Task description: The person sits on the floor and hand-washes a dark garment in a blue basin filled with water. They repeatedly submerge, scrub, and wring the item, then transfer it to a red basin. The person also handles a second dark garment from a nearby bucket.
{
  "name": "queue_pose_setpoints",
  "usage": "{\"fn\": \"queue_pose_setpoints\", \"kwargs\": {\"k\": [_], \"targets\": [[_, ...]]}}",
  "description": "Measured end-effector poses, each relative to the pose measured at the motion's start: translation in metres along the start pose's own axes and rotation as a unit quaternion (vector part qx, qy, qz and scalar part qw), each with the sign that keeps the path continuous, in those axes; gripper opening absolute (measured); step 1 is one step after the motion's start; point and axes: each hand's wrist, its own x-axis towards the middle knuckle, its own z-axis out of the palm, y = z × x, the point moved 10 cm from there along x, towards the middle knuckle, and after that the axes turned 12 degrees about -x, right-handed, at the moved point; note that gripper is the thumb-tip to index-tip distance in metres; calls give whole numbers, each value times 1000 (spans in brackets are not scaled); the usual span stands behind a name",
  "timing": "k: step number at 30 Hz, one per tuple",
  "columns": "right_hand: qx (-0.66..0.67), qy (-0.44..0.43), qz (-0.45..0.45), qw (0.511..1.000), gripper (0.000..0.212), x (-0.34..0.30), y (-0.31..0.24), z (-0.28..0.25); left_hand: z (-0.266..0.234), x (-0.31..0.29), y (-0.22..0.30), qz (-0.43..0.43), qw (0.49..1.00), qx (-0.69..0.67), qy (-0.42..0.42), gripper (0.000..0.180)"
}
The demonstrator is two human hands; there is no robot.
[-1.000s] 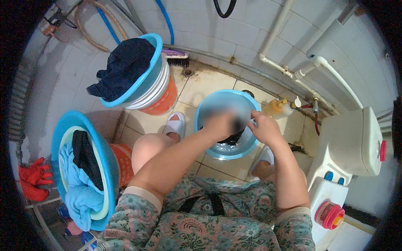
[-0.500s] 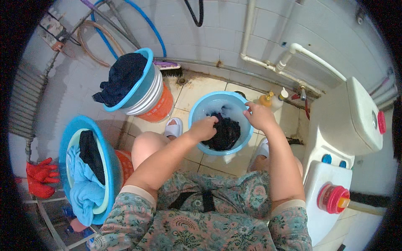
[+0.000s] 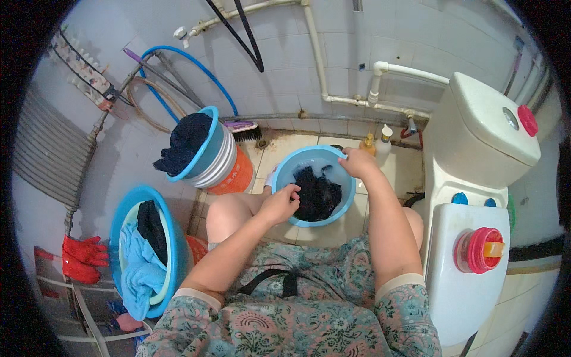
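Note:
A light blue basin of water stands on the floor in front of me, with a dark wet cloth bunched in it. My left hand is at the basin's near left rim, fingers curled beside the cloth; whether they hold anything is hidden. At the far right, my right hand grips the basin's rim, its fingertips bent over the edge.
Left stand a blue tub holding light blue and black cloths, and an orange-and-white bucket topped by a basin of dark clothing. A toilet bears a red-lidded jar. Two pump bottles stand behind the basin.
My left hand has drawn back from the cloth to the basin's left rim. My right hand stays on the far right rim. The whole view has shifted, showing more wall.

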Motion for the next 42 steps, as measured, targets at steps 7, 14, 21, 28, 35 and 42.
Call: {"fn": "queue_pose_setpoints", "kwargs": {"k": [7, 14, 21, 28, 35, 42], "targets": [[-14, -2, 5, 1000, 44, -2, 7, 2, -9, 5, 33, 13, 996, -88, 23, 36], [-43, -3, -4, 999, 43, 3, 1, 9, -22, 3, 36, 43, 989, -134, 46, 33], [-49, -7, -10, 999, 39, -10, -3, 10, -21, 0, 42, 69, 985, -157, 24, 32], [-62, -21, -7, 998, 38, -18, 2, 32, -45, 2, 40, 99, 988, -115, 42, 24], [-30, -51, 32, 998, 38, -26, 8, 47, -138, 20, -20, 65, 971, -154, 169, 25], [-12, -58, 35, 998, 39, 38, 26, 84, -116, 67, -95, -27, 992, -113, 50, 24]]}}
